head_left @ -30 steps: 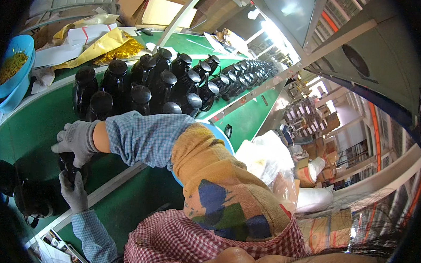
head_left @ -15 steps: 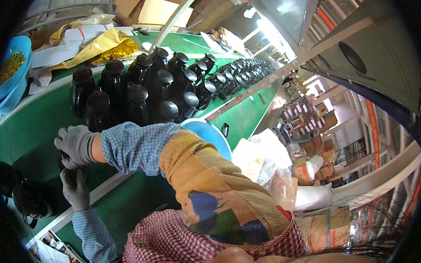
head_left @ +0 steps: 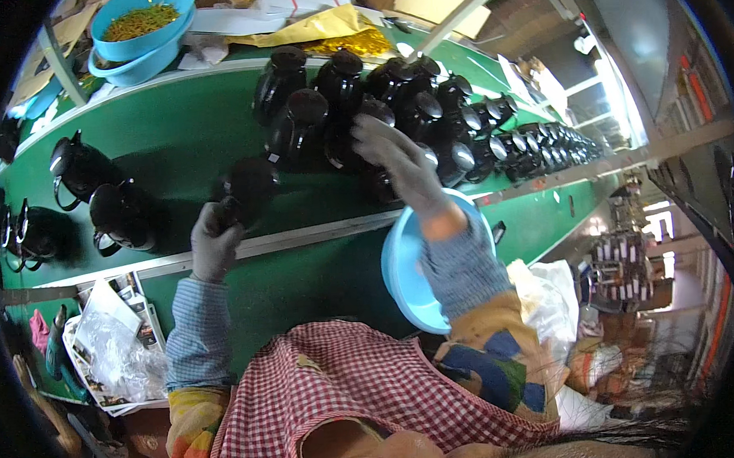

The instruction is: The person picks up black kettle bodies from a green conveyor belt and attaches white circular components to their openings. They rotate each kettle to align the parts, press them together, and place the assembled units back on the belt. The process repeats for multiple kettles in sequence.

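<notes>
Two grey-gloved hands are over a long green-topped counter (head_left: pixel 191 138), well apart from each other. The left hand (head_left: pixel 214 242) has its grip clamped at the near side of a glossy black rounded jug (head_left: pixel 252 183), which is just beyond the fingers and above the pale metal rail (head_left: pixel 326 236) edging the green surface. That jug is smeared by motion, so I cannot tell whether its base touches the counter. The right hand's (head_left: pixel 401 162) grip is apart, fingers stretched out and slanting up to the left, in front of the close-packed black jugs (head_left: pixel 297 126) as the camera sees them.

Those stand in rows with round dark tops, running away to the right and shrinking with distance. Below the right hand, a light-blue round plastic basin (head_left: pixel 393 265) is partly covered by the forearm. Farther left, several separate black jugs with loop handles (head_left: pixel 123 217) stand on the green surface. Near the far edge are stacked light-blue plastic bowls (head_left: pixel 149 68) and shredded gold foil (head_left: pixel 351 44). Lower left, a crumpled clear plastic bag (head_left: pixel 127 362) lies in a shallow white tray (head_left: pixel 82 364).
</notes>
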A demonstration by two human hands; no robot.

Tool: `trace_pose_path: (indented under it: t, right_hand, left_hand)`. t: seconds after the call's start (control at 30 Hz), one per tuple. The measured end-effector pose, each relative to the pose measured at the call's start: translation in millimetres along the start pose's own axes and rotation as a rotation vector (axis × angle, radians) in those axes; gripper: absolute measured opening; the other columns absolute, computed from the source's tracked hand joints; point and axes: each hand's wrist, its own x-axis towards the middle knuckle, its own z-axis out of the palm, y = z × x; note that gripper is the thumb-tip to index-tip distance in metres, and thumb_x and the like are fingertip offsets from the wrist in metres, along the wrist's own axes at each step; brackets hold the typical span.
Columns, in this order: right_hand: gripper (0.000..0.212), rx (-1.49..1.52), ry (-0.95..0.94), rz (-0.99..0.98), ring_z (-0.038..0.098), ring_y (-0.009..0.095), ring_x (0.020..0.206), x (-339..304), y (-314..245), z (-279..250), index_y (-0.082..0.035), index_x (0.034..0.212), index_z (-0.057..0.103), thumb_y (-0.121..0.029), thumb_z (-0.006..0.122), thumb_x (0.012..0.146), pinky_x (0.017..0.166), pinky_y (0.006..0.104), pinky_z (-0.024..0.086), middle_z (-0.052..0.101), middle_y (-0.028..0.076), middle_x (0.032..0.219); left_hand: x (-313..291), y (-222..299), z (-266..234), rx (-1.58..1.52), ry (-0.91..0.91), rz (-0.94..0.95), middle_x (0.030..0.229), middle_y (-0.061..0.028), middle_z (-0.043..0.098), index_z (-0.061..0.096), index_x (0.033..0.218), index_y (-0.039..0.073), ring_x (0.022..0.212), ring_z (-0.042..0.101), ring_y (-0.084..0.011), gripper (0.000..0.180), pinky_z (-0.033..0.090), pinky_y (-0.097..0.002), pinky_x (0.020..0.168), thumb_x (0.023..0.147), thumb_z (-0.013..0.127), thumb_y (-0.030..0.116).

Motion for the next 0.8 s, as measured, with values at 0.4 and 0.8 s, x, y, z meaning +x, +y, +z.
trace_pose_path:
  t: [0.4, 0.8]
  right_hand:
    - [0.042, -0.044, 0.247, 0.267, 0.063, 0.022, 0.118, -134, 31, -30, 0.000, 0.142, 0.055, -0.018, 0.058, 0.103, 0.100, 0.0338, 0.051, 0.063, 0.012, 0.135]
    - [0.042, -0.557, -0.288, 0.108, 0.063, 0.023, 0.117, -35, 42, 87, 0.002, 0.138, 0.057, -0.013, 0.058, 0.099, 0.100, 0.0326, 0.048, 0.063, 0.017, 0.130]
  left_hand:
    - [64, 9, 129, 0.215, -0.365, -0.294, 0.105, -0.0095, 0.068, 0.063, 0.116, 0.005, 0.099, 0.065, -0.0204, 0.034, 0.053, -0.0350, 0.085, 0.083, 0.068, 0.008]
    - [-41, -1, -205, 0.777, 1.079, 0.526, 0.138, -0.0196, 0.052, 0.050, 0.139, 0.000, 0.134, 0.048, -0.0253, 0.059, 0.040, -0.0360, 0.110, 0.083, 0.066, 0.001]
